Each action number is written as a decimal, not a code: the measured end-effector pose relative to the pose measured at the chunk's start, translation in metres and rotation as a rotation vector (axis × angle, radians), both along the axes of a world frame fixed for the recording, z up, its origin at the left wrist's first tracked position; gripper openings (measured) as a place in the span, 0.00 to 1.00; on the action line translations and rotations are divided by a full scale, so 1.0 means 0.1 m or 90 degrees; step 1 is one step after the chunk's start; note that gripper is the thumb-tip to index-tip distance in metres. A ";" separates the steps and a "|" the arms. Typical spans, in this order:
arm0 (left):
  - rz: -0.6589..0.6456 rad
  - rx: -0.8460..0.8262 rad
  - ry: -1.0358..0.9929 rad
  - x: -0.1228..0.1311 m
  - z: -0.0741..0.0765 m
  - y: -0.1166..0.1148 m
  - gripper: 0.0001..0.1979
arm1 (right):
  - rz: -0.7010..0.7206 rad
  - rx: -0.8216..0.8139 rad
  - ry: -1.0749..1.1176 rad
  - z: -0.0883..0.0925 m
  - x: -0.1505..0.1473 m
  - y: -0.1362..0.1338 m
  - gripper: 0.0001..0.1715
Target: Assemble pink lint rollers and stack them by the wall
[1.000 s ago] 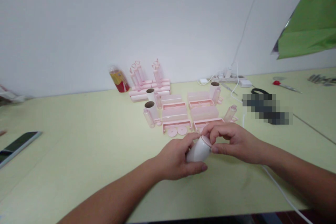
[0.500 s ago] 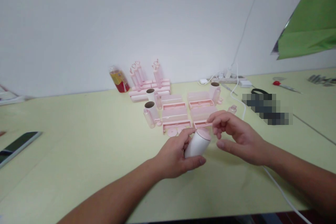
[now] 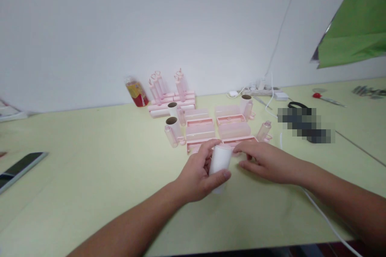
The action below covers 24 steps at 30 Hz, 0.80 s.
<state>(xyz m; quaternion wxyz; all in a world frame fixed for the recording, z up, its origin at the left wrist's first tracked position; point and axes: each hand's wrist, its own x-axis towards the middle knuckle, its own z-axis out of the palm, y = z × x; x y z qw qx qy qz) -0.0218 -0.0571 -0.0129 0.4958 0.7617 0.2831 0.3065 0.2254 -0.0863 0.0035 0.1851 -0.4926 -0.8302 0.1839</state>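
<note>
My left hand (image 3: pixel 197 174) is wrapped round a white paper roll (image 3: pixel 219 160), which it holds nearly upright just above the pale yellow table (image 3: pixel 90 184). My right hand (image 3: pixel 265 161) is stretched low over the table beside the roll, its fingertips at the front edge of a pink tray part (image 3: pixel 238 141). Whether those fingers pinch anything is hidden. Behind the hands lie rows of pink plastic parts (image 3: pixel 200 126): trays, clear lids, handles and small white rolls with brown cores (image 3: pixel 173 124).
A red and yellow packet (image 3: pixel 137 92) stands by the wall. A phone (image 3: pixel 18 166) lies at the left. A power strip (image 3: pixel 261 88), a white cable (image 3: pixel 319 213), scissors (image 3: pixel 327 98) and a blurred dark object (image 3: pixel 304 124) are at the right. Green sheet (image 3: pixel 356 36) hangs top right.
My left hand turned the roll from lying slanted to nearly upright and moved it slightly away from me. My right hand left the roll's end and dropped toward the pink tray.
</note>
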 end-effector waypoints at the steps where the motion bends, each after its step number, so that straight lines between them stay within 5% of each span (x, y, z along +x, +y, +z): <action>1: 0.011 -0.010 -0.011 0.01 0.01 -0.01 0.34 | 0.001 -0.010 -0.023 -0.01 -0.01 0.00 0.16; 7: 0.068 -0.089 -0.074 0.01 0.09 -0.01 0.22 | -0.006 -0.011 -0.097 -0.02 -0.03 -0.01 0.12; 14: 0.121 -0.077 -0.127 -0.01 0.07 0.06 0.22 | 0.025 -0.042 -0.117 -0.11 -0.01 -0.01 0.07; 19: 0.110 -0.177 -0.194 -0.01 0.09 0.12 0.23 | 0.033 -0.046 -0.062 -0.07 -0.01 -0.02 0.06; 24: 0.184 -0.242 -0.242 -0.02 0.09 0.22 0.22 | 0.035 -0.017 -0.020 -0.04 0.01 -0.02 0.06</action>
